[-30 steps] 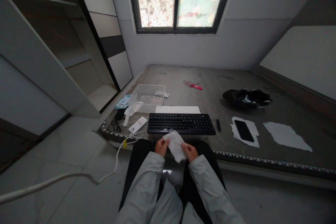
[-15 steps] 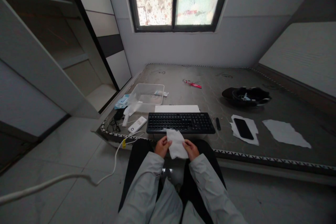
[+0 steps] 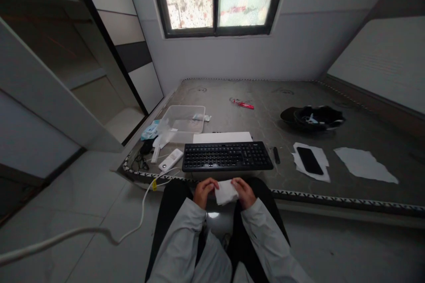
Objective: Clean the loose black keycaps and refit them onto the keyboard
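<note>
Between my knees I hold a folded white tissue (image 3: 226,192) with both hands. My left hand (image 3: 204,192) pinches its left edge between thumb and fingers. On the opposite edge, my right hand (image 3: 245,192) is closed the same way. Just beyond my hands lies a black keyboard (image 3: 227,156) at the front of the mattress, with a flat white object (image 3: 222,137) showing behind it. A small black stick-shaped object (image 3: 276,155) rests off the keyboard's right end.
On the mattress (image 3: 252,124), a clear plastic box (image 3: 184,119), a white power strip (image 3: 171,160) and cables lie left. Rightward are a black phone (image 3: 309,160) on white paper, another paper sheet (image 3: 365,165) and a black cap (image 3: 312,118). A red packet (image 3: 244,104) lies farther back.
The tissue has been folded down from a taller sheet to a smaller, shorter piece. Both hands still grip its sides, and the view has shifted slightly.
</note>
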`<state>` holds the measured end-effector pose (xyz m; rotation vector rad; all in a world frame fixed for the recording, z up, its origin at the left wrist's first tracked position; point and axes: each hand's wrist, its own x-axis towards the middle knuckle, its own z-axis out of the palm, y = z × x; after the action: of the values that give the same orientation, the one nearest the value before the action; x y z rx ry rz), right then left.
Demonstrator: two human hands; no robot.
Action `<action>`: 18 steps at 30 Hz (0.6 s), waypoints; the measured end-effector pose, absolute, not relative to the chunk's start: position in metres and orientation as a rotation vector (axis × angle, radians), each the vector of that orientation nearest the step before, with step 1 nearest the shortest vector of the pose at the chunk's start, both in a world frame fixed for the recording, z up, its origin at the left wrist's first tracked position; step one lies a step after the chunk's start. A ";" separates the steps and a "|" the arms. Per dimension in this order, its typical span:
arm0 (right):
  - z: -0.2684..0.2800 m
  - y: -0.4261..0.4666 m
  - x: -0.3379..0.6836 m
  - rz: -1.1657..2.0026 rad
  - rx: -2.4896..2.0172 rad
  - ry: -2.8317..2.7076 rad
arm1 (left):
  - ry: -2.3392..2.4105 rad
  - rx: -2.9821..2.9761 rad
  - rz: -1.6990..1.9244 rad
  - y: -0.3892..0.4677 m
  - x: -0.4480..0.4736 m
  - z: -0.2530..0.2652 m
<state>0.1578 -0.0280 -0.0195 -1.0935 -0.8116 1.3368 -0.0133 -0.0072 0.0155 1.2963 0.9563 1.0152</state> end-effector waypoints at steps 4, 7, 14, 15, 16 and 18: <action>-0.018 -0.032 0.152 1.241 -1.132 -0.894 | 1.042 1.168 0.937 -0.005 -0.009 0.013; -0.017 -0.032 0.151 1.211 -1.146 -0.909 | 1.043 1.232 0.799 -0.004 -0.004 0.013; -0.007 -0.028 0.158 1.130 -1.225 -0.997 | 1.340 1.428 0.772 0.002 -0.002 0.019; -0.006 -0.028 0.159 1.131 -1.228 -1.017 | 1.359 1.462 0.765 0.003 -0.003 0.019; -0.005 -0.027 0.160 1.132 -1.233 -1.029 | 1.381 1.489 0.761 0.004 -0.002 0.019; -0.003 -0.025 0.164 1.132 -1.250 -1.041 | 1.427 1.525 0.755 0.007 -0.001 0.019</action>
<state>0.1636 -0.0253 -0.0032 -1.2496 -1.0414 1.1322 -0.0009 0.0071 0.0191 1.5255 1.4274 0.7545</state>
